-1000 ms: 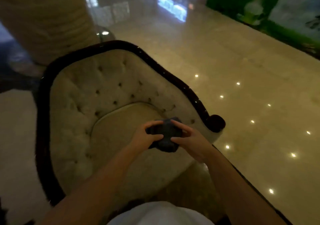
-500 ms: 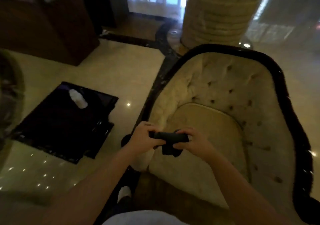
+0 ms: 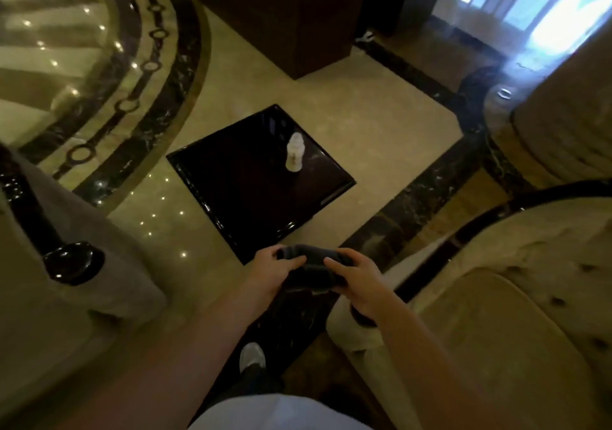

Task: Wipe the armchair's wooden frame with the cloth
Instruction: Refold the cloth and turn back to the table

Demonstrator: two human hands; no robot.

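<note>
A dark grey cloth is bunched between both hands at the centre bottom of the view. My left hand grips its left end and my right hand grips its right end. The hands hover over the dark floor strip, just left of the beige tufted armchair on the right. The chair's dark wooden frame runs along its upper rim; the front tip of its near arm is hidden under my right wrist. The cloth touches no wood.
A second beige armchair with a glossy dark arm knob stands at the left. A low black square table carries a white bottle. A dark cabinet stands behind, a ribbed pillar at right. My shoe is below.
The view has swung left, so the armchair slid from centre to the right edge and the black table came into the middle. Both hands kept hold of the cloth, reshaping it.
</note>
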